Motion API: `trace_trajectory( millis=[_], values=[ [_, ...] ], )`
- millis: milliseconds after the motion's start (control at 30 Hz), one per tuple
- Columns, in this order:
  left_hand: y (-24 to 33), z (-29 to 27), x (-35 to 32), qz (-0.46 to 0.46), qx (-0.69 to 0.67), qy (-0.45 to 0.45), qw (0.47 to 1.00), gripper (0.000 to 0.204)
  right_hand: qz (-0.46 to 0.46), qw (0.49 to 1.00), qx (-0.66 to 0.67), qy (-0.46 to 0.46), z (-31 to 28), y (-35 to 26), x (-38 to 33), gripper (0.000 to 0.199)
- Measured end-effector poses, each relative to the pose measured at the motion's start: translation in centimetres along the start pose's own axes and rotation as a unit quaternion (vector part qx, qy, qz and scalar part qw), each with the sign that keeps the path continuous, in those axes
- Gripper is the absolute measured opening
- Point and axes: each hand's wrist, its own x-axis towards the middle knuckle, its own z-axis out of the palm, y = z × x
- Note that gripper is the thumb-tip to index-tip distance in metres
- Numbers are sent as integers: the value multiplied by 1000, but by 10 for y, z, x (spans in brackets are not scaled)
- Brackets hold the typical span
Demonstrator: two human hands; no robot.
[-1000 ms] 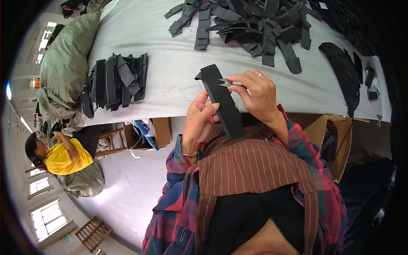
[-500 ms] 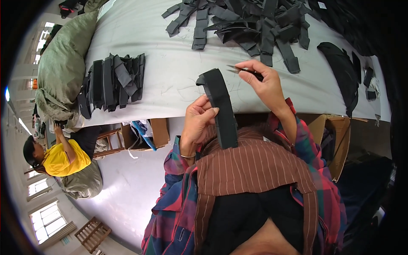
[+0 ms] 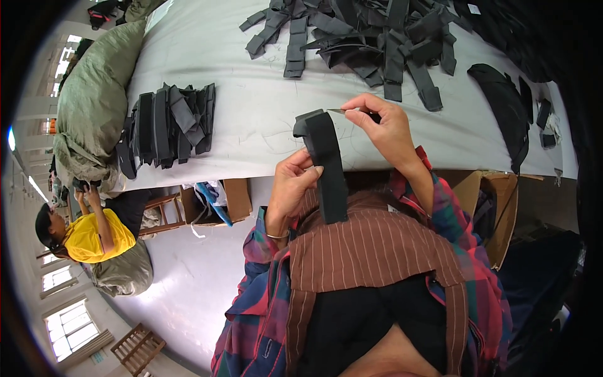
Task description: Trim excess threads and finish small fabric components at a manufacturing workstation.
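Note:
My left hand pinches a black fabric strip between thumb and fingers near its middle. The strip hangs upright at the table edge, its lower end over my brown striped apron. Its top end is folded over to the left. With my right hand I grip small pointed thread snips, their dark handle mostly hidden by the fingers. The snips' tip is close beside the strip's folded top; whether it touches cannot be made out.
Dark strips lie in a loose heap at the far side of the pale table. A tidier stack is at left, by a green sack. A curved black piece lies right. Cardboard boxes stand below; a person in yellow works at left.
My right hand has moved down and left, bringing the snips' tip to the top of the strip. The strip has turned slightly and sits a little lower in my left hand.

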Motion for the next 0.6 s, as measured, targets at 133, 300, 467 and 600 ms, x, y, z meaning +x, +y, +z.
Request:
trace_trajectory(
  millis=[133, 300, 467, 600],
  values=[
    [8, 4, 2, 12, 10, 8, 1000, 42, -54, 993, 89, 47, 3, 1, -1, 20],
    [26, -5, 10, 122, 275, -5, 954, 44, -159, 987, -35, -5, 2, -11, -3, 24],
    [58, 5, 19, 151, 397, 15, 905, 42, 29, 987, 81, -137, 0, 0, -8, 17],
    [59, 9, 23, 203, 447, 71, 868, 41, 12, 975, 200, -92, 13, -4, -12, 16]
  ],
)
